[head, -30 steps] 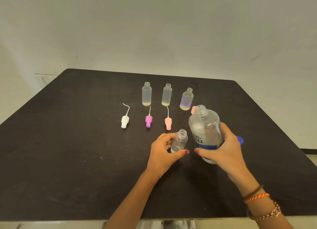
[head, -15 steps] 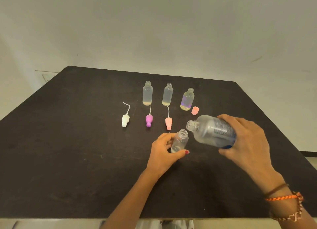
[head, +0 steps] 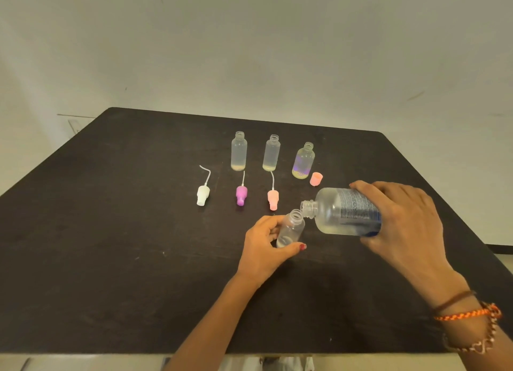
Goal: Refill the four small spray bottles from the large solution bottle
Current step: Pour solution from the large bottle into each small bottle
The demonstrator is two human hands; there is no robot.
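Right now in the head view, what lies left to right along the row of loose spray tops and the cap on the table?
White spray top with bent tube → purple spray top → pink spray top → small orange-pink cap, which sits slightly farther back beside the rightmost standing bottle.

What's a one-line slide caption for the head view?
Right hand tips the large solution bottle toward a small bottle held by the left hand.
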